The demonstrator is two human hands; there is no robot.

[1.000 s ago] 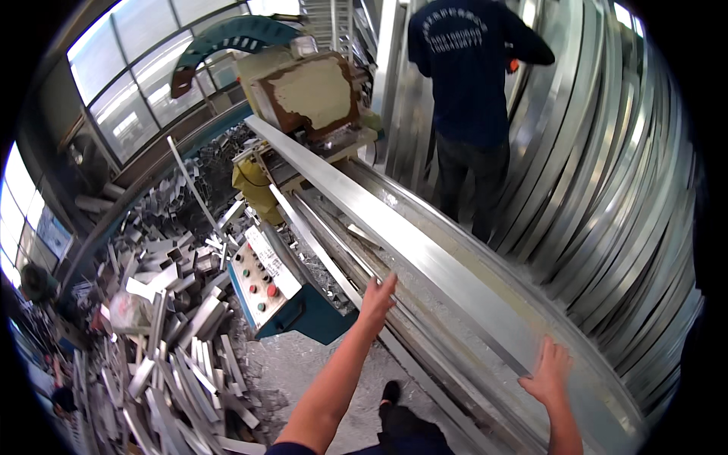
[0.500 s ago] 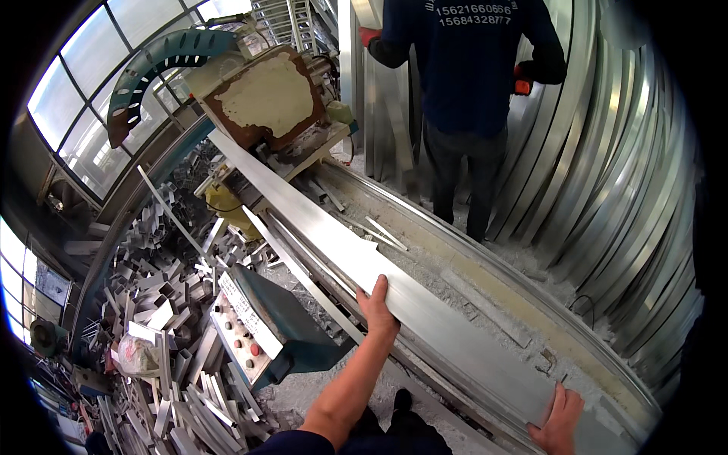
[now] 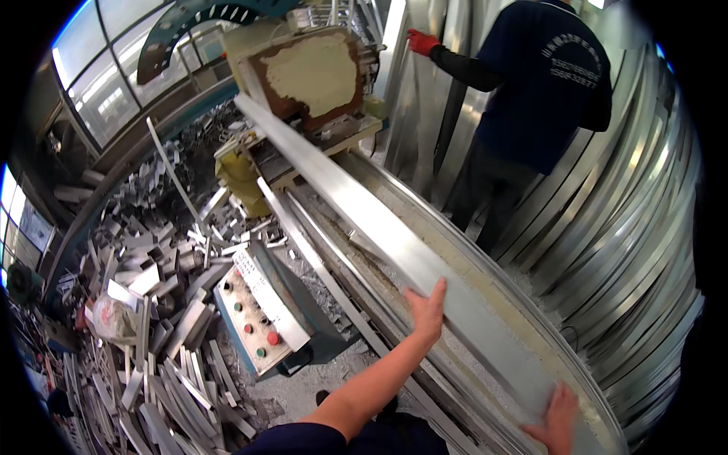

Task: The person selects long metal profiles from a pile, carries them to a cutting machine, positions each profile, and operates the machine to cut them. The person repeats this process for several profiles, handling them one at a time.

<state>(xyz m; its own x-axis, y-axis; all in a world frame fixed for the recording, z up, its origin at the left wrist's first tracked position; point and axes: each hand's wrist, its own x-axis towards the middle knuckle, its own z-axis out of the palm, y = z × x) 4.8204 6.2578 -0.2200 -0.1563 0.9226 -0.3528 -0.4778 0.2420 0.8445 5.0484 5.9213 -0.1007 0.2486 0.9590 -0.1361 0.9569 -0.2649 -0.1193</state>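
Two bare hands meet one long silver metal profile (image 3: pixel 371 216), set well apart along its length, presumably so it stays level and does not swing. At the frame's centre, the left hand (image 3: pixel 427 311) has one digit straight over the near edge and the others spread beside it; whether they clasp from beneath I cannot tell. At lower right, the right hand (image 3: pixel 559 423) is blurred at the profile's near end, thumb apart from fingers, so its hold cannot be told either. The profile slants from there to upper left, where its far end reaches a brown-patched machine (image 3: pixel 303 80), which likely bears it. A dusty bed (image 3: pixel 497 293) runs below. Left of centre stands a teal control box (image 3: pixel 267 317), seemingly placed for easy reach. Offcuts (image 3: pixel 142 280) heap at lower left. At upper right, a co-worker (image 3: pixel 538 91) stretches a red-gloved hand (image 3: pixel 422 42) to upright profiles (image 3: pixel 425 121), perhaps to steady one
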